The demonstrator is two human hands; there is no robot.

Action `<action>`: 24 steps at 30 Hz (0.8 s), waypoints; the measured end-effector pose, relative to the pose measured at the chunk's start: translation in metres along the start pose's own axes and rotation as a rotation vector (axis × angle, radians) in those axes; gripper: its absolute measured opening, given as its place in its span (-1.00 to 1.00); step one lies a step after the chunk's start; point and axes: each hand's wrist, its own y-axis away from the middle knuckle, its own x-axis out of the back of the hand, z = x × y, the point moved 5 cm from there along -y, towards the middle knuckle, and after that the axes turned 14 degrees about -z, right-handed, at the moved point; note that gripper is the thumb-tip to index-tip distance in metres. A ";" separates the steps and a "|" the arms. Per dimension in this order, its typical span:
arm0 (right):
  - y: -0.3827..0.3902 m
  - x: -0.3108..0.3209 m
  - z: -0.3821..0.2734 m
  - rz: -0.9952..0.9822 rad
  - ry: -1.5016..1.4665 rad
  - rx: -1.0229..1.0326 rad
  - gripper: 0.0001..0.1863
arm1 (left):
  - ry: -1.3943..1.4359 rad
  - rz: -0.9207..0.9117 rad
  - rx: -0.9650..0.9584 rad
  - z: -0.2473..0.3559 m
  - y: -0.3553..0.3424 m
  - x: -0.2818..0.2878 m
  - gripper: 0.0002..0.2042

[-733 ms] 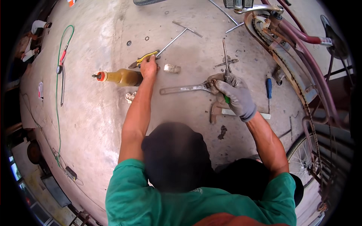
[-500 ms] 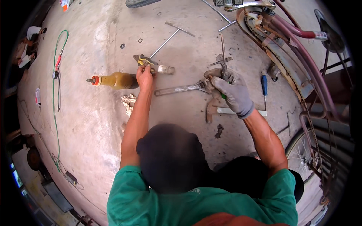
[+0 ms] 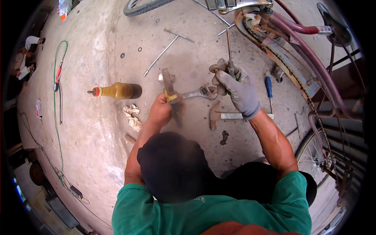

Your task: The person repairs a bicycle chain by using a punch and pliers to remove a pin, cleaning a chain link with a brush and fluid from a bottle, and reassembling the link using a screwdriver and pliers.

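Observation:
My bare left hand (image 3: 160,106) is shut on yellow-handled pliers (image 3: 170,97), blurred and raised over a silver adjustable wrench (image 3: 200,92) and a small pale object (image 3: 160,78). My gloved right hand (image 3: 239,88) grips an upright screwdriver (image 3: 229,55) and a small metal part (image 3: 216,69) between thumb and fingers. An amber bottle (image 3: 117,91) with a red cap lies left of my left hand, above a crumpled whitish rag (image 3: 132,117). Below my right hand lies a hammer (image 3: 241,116); a blue screwdriver (image 3: 268,88) is to its right.
A maroon bicycle (image 3: 297,51) with a rusty chain guard and chain fills the right side, its wheel lower right. T-wrenches (image 3: 160,55) and nuts lie toward the back, near a tyre (image 3: 149,8). A green hose (image 3: 57,102) runs at the left. A person (image 3: 27,55) is at the left rim.
My left hand has moved down with the pliers, turning them upright and away from the T-wrench and bottle. My right hand keeps its grip, slightly shifted.

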 end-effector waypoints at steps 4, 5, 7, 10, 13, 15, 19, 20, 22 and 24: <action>0.002 0.010 0.007 0.054 -0.179 -0.019 -0.71 | -0.107 0.140 0.248 -0.025 -0.021 -0.035 -0.83; 0.004 0.013 0.011 0.082 -0.212 -0.048 -0.70 | -0.105 0.125 0.252 -0.029 -0.024 -0.034 -0.83; 0.006 0.014 0.016 0.103 -0.251 -0.080 -0.69 | 0.108 0.163 0.430 -0.051 -0.015 -0.025 -0.75; 0.005 0.016 0.022 0.103 -0.328 -0.168 -0.67 | 0.239 0.218 0.355 -0.061 -0.008 -0.020 -0.60; 0.004 0.015 0.020 0.079 -0.309 -0.146 -0.65 | 0.287 0.229 0.222 -0.057 -0.004 -0.023 -0.51; 0.002 0.015 0.024 0.073 -0.304 -0.157 -0.64 | 0.240 0.220 0.190 -0.050 -0.002 -0.028 -0.46; 0.001 0.004 0.020 0.092 -0.325 -0.193 -0.64 | -0.342 0.109 0.106 -0.025 0.001 -0.022 -0.31; 0.001 0.000 0.014 0.092 -0.256 -0.197 -0.65 | -0.345 0.116 0.106 -0.019 0.003 -0.018 -0.31; 0.001 0.002 0.013 0.098 -0.181 -0.203 -0.66 | -0.692 0.056 0.080 -0.001 -0.001 -0.023 -0.25; 0.001 0.007 0.016 0.057 -0.156 -0.205 -0.70 | -0.759 0.029 0.042 0.007 -0.003 -0.021 -0.28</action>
